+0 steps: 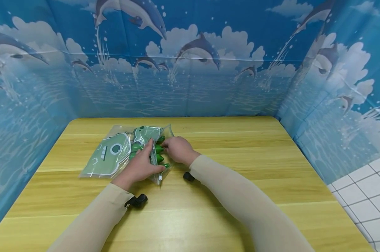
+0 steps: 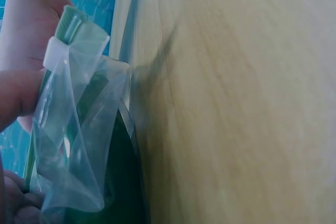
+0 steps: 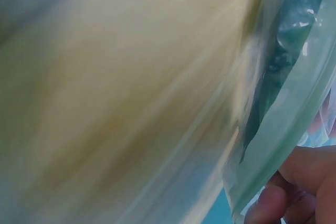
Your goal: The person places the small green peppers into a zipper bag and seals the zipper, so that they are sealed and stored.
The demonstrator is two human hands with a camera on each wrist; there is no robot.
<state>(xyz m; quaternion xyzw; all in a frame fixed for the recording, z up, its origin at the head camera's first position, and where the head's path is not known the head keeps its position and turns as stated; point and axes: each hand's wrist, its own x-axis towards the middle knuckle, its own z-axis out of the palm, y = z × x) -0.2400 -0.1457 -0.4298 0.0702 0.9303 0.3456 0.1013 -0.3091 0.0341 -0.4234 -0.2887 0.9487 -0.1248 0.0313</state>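
A clear zip bag [image 1: 114, 154] with a pale green cartoon-monster print lies on the left half of the table. Shiny green pointed things [image 1: 159, 148] show inside, with tips near its mouth; their kind is unclear. My left hand [image 1: 140, 168] holds the bag beside its mouth, thumb spread from the fingers. At the mouth's right side, my right hand [image 1: 178, 149] pinches the bag's edge. The right wrist view shows the fingertips [image 3: 268, 203] against the pale green zip strip [image 3: 286, 137]. A white slider [image 2: 55, 53] sits at the strip's end in the left wrist view.
The wooden table [image 1: 240, 140] spreads out to the right and in front of the bag. A dolphin-printed curtain [image 1: 190, 87] encloses the back and sides. White floor tiles [image 1: 363, 189] show at the right. Black wrist devices [image 1: 137, 201] sit under both wrists.
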